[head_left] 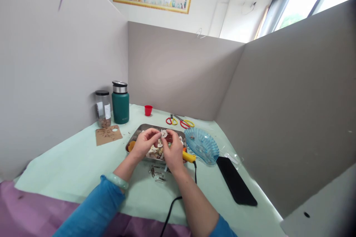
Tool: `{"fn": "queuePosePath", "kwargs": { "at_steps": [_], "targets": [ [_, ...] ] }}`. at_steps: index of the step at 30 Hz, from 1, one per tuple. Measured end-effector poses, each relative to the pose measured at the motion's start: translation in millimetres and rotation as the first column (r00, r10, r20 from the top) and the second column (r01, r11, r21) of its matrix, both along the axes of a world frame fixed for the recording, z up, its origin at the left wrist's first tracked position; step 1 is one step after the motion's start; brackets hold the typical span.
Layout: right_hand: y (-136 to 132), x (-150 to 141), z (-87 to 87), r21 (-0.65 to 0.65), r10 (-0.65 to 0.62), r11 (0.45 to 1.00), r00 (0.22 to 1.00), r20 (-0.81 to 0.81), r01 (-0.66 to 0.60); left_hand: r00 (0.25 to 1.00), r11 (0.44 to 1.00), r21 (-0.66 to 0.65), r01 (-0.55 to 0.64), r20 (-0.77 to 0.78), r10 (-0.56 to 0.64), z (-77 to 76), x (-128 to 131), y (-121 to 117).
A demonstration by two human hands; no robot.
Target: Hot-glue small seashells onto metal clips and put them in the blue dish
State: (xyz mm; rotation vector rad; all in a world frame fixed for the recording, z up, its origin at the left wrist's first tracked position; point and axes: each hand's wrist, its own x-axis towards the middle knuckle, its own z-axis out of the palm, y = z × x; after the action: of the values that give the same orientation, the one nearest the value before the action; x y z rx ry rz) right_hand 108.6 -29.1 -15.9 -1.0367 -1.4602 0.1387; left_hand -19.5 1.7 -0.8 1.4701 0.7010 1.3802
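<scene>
Over a metal tray (136,132) my two hands meet, fingertips pinched together. Between them is a small whitish, translucent round piece (164,133); its exact kind is too small to tell. My left hand (146,142) grips at its left side, and my right hand (172,150) holds it from the right and below. Small mixed craft pieces lie in the tray, white, gold and orange among them, partly hidden by my hands. Beside my right hand, a yellow tool handle (189,156) with a black cord rests over the tray's right edge.
Right of the tray are a blue shell-shaped dish (204,146) and a black flat object (236,181). Behind stand scissors (185,123), pliers (171,120) and a red cup (148,110). A green bottle (120,105), a jar (103,109) and a brown card (108,136) are left. Small packets (158,173) lie in front.
</scene>
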Motion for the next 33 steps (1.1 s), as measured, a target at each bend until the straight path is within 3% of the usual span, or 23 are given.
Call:
{"fn": "queuePosePath", "kwargs": {
  "at_steps": [7, 20, 33],
  "targets": [
    [-0.8, 0.1, 1.0, 0.015, -0.01, 1.0, 1.0, 0.011, 0.01, 1.0, 0.998, -0.061, 0.025, 0.018, -0.024, 1.2, -0.9, 0.0],
    [0.9, -0.1, -1.2, 0.044, -0.019, 0.999, 1.0, -0.022, 0.02, 0.995, 0.995, -0.022, 0.098, 0.004, -0.098, 2.7, -1.6, -2.4],
    [0.2, -1.3, -0.3, 0.035, -0.006, 0.999, 1.0, 0.008, 0.005, 0.997, 0.997, -0.032, 0.071, 0.026, -0.07, -0.8, -1.1, 1.3]
  ]
}}
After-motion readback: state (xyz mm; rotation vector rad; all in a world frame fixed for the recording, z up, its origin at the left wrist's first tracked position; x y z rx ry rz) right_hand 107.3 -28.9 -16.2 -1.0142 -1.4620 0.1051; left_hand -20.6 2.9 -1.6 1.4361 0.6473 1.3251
